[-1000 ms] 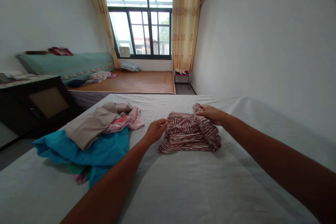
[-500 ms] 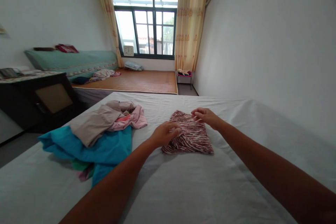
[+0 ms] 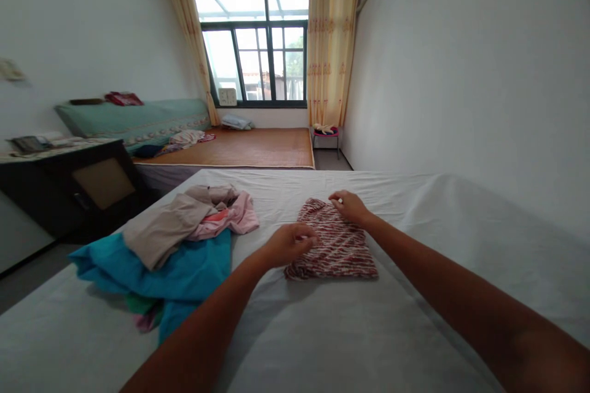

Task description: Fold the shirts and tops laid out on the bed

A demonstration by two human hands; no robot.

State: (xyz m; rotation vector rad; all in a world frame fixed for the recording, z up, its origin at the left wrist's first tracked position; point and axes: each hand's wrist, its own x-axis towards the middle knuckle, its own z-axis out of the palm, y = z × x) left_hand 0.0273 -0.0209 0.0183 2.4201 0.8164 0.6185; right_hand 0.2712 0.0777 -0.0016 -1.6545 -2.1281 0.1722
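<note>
A folded garment (image 3: 338, 249) with a dark red and white streaky pattern lies flat on the white sheet in front of me. At its left side is my left hand (image 3: 288, 244), fingers loosely bent with the thumb apart, gripping nothing. My right hand (image 3: 351, 206) is over the far edge of the garment, its fingers curved and a gap showing beside the thumb. Whether those fingertips touch the cloth is hard to see. To the left lies a loose heap: a beige garment (image 3: 161, 227), a pink garment (image 3: 244, 212) and a bright blue garment (image 3: 138, 267).
The white sheet (image 3: 322, 331) covers the bed, with a white wall (image 3: 461, 73) along the right. Beyond stands a second bed with a brown mat (image 3: 271, 147). A dark cabinet (image 3: 87, 190) is at the left, and a small stool (image 3: 326, 133) sits below the curtain (image 3: 329, 43).
My right hand has moved slightly left, further over the garment's far edge. My left hand stays near its left side, and the view has tilted up a little.
</note>
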